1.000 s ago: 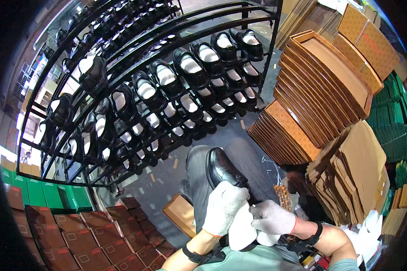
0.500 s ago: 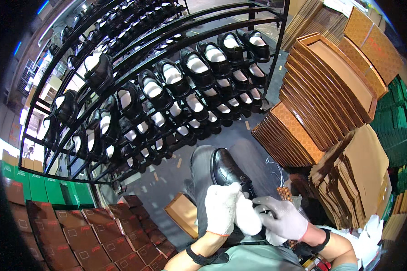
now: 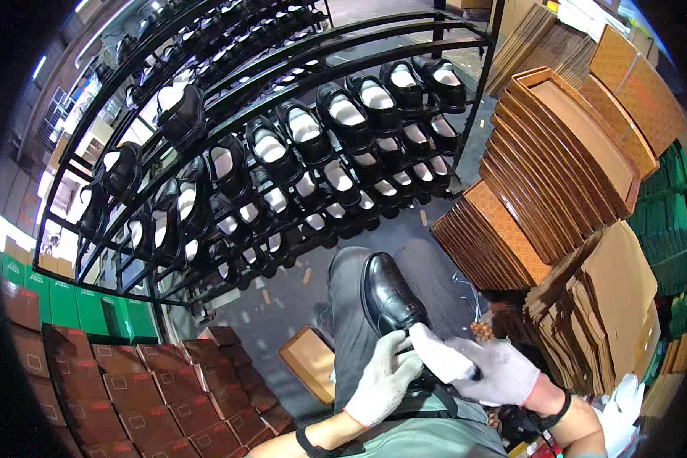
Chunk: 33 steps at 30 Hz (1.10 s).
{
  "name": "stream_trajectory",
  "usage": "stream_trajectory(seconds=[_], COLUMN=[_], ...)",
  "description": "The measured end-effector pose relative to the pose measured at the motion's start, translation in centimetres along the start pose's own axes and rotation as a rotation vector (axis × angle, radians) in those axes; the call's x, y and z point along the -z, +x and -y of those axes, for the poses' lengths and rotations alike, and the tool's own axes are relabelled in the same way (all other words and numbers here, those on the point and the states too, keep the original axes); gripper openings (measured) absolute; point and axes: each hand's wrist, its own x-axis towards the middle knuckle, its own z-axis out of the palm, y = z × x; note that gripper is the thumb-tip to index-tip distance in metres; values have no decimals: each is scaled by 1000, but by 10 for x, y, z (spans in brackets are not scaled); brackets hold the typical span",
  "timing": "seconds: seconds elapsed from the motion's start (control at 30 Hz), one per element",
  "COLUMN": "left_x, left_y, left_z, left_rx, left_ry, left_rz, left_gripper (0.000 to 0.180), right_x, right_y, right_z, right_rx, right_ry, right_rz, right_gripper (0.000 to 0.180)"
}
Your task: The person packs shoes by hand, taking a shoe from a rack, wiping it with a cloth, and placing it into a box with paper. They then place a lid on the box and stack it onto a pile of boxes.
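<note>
A black leather shoe (image 3: 389, 290) rests on my lap with its toe pointing away from me. A white insole-shaped pad (image 3: 439, 357) slants over the shoe's opening; how far it sits inside, I cannot tell. My right hand (image 3: 504, 374), in a whitish glove, wraps around the near end of the pad, by a dark edge that may be the shoe's heel. At the left side of the shoe's opening is my left hand (image 3: 385, 379), also gloved, its fingers bent against the shoe's edge.
A black metal rack (image 3: 282, 237) with rows of black shoes stands ahead. Brown shoe boxes (image 3: 160, 389) are stacked at left, below green boxes (image 3: 91, 311). Brown box trays (image 3: 557, 153) and folded cardboard (image 3: 599, 305) pile up at right. An open tray (image 3: 307, 362) lies on the floor.
My left hand has opened from a tight bunch near the pad and now meets the shoe's edge. My right hand has closed over the pad, which now slants more. The view has shifted slightly.
</note>
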Motion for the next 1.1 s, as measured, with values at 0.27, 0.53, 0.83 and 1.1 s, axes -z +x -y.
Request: stream_trajectory(seconds=[0.27, 0.53, 0.83, 1.1], left_x=[24, 19, 39, 33], left_y=[4, 33, 41, 36], left_z=[10, 11, 14, 22], left_rx=[47, -11, -79, -328], left_ry=[579, 583, -64, 236], left_rz=[-217, -305, -194, -116], left_gripper=[77, 136, 110, 120], right_x=[-52, -59, 34, -58], right_y=[101, 138, 75, 143], right_z=[-18, -14, 33, -20], right_rx=[51, 38, -67, -262], right_ry=[-382, -382, 1008, 1085], right_rz=[-314, -216, -810, -383], right_gripper=[28, 34, 15, 17])
